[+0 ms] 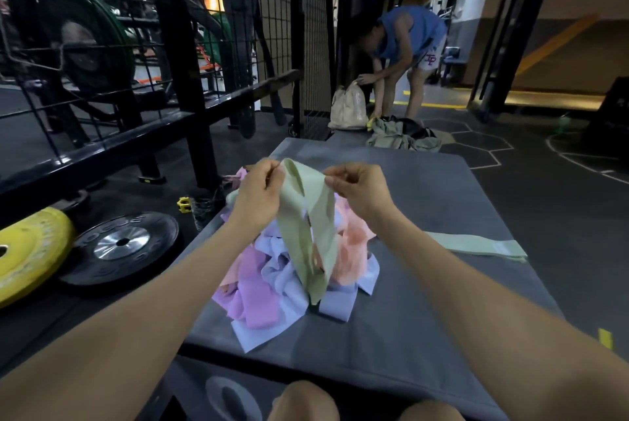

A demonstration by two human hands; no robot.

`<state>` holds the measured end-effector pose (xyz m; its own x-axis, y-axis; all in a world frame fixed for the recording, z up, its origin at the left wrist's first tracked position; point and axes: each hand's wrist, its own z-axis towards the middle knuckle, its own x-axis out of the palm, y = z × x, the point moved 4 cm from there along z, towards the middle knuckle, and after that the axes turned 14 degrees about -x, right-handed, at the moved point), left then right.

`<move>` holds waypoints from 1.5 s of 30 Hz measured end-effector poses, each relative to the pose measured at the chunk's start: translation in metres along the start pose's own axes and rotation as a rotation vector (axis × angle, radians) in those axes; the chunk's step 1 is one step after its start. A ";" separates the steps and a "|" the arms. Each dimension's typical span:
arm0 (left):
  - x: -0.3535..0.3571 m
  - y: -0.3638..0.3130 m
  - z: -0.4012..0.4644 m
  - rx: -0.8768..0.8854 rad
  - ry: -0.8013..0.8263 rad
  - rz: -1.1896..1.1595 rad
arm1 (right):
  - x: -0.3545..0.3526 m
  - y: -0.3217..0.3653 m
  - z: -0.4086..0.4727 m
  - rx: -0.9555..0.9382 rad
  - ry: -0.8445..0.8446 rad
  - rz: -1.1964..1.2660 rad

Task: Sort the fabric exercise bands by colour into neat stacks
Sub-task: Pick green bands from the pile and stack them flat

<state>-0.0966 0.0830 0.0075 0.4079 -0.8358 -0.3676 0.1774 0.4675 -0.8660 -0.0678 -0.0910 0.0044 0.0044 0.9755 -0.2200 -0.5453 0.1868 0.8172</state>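
A pale green fabric band (pixel 306 230) hangs as a loop above a mixed pile of bands (pixel 272 288) in pink, lilac, pale blue and peach on the grey mat (pixel 425 301). My left hand (pixel 260 192) pinches the band's top left edge. My right hand (pixel 357 187) pinches its top right edge, so the loop is stretched between them and its lower end touches the pile. Another pale green band (pixel 476 243) lies flat on the mat to the right of the pile.
A black weight plate (pixel 122 243) and a yellow plate (pixel 27 250) lie on the floor to the left, by a black rack (pixel 190 80). A person (pixel 405 46) bends over bags (pixel 347 107) beyond the mat's far end. My knees (pixel 306 403) show at the bottom.
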 end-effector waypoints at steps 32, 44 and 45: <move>0.000 0.031 0.002 -0.716 0.103 -0.889 | -0.083 -0.036 -0.047 0.367 -0.068 0.096; 0.065 0.065 -0.046 -0.821 0.340 -0.633 | -0.144 -0.062 -0.116 0.349 0.187 -0.150; 0.072 0.061 -0.051 -0.817 0.383 -0.574 | -0.151 -0.063 -0.120 0.338 0.191 -0.224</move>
<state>-0.1026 0.0366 -0.0892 0.1207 -0.9707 0.2079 -0.4584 -0.2403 -0.8557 -0.1348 -0.2645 -0.0782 -0.0816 0.8737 -0.4796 -0.2436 0.4492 0.8596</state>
